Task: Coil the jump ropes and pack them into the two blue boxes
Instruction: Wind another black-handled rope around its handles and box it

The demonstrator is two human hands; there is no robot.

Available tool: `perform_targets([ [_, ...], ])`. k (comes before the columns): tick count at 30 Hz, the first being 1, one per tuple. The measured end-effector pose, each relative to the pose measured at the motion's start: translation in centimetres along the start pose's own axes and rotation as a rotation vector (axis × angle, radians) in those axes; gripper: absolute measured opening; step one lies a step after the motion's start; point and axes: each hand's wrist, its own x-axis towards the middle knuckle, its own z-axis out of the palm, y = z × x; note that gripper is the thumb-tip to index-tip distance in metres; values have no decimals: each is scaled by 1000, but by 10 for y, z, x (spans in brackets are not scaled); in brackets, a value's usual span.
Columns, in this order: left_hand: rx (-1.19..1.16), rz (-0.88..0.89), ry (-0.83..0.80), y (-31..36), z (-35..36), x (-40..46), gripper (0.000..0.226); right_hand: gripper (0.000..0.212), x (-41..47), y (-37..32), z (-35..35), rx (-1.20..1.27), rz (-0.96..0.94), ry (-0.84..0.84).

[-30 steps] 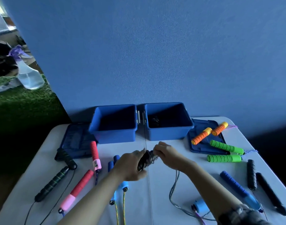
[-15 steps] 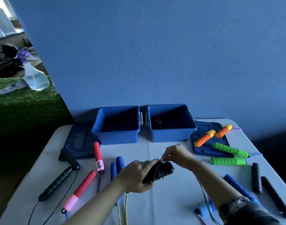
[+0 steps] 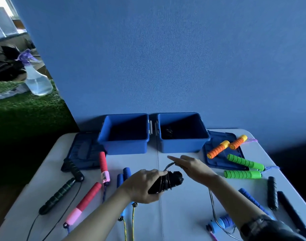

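Right hand (image 3: 192, 168) now farther above handles (image 3: 166, 182)

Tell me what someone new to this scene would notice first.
Both hands at the table's middle: the left hand grips black handles while the right hand winds their cord around them. Behind stand two open blue boxes, side by side. Bright orange handles and green handles lie at the right.
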Motion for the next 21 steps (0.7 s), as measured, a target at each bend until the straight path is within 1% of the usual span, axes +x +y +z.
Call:
perform_targets([
  [2,-4,-9,47,3,0,4,55,43,3,2,0,-38,21,81],
  [4,7,-24,92,6,-1,7,52,42,5,4,6,-145,66,107],
  [5,11,-31,112,7,-2,9,49,44,6,5,10,-193,99,66],
  [6,1,-55,132,7,-3,10,46,48,5,4,13,-188,152,-35],
  [7,-23,-101,157,7,-6,13,43,47,3,5,18,-108,241,-123],
  [8,-52,-154,181,5,-8,16,42,38,2,5,23,-12,336,-205],
  [9,-62,-200,197,4,-10,18,42,30,0,2,27,56,382,-261],
  [12,3,-293,243,1,-7,27,45,30,-4,-23,41,116,332,-308],
  [13,13,-368,269,1,-7,31,47,28,-5,-30,47,159,324,-313],
  [15,37,-539,346,-2,-6,40,53,29,-9,-46,62,151,323,-329],
  [17,134,-621,415,-13,-5,45,54,29,-16,-64,70,151,341,-375],
  [19,204,-700,400,-26,-7,45,56,26,-22,-78,72,230,354,-326],
  [21,262,-746,340,-38,-4,36,54,26,-22,-85,64,263,371,-234],
])
